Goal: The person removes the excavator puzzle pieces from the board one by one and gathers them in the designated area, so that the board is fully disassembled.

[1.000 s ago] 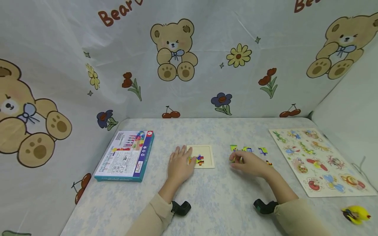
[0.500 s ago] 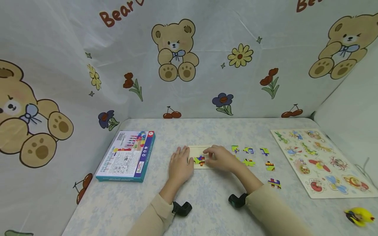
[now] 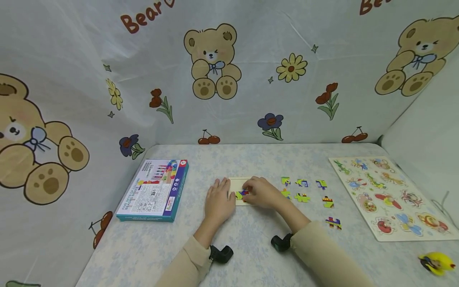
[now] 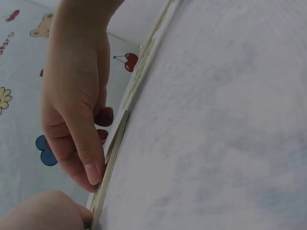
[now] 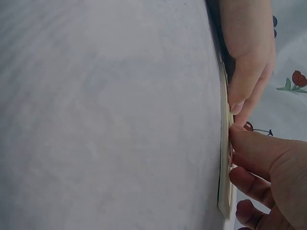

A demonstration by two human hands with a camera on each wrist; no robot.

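A small pale wooden puzzle tray lies mid-table, with joined colourful jigsaw pieces in its lower part. My left hand rests flat over the tray's left edge, fingers straight. Over the tray's right half, my right hand has thumb and fingertips together, pinching a jigsaw piece mostly hidden beneath them. The right wrist view shows the right thumb down at the tray's rim. Seen edge-on in the left wrist view, the tray has the right fingertips touching its inside.
Several loose jigsaw pieces lie to the right of the tray. A boxed toy sits at the left. On the right are a large animal puzzle board and a yellow toy duck. A printed cloth hangs behind the table.
My right hand has travelled left from the loose pieces to the tray, then shifted slightly further left and down onto the joined pieces. The left hand stays in place on the tray's edge.
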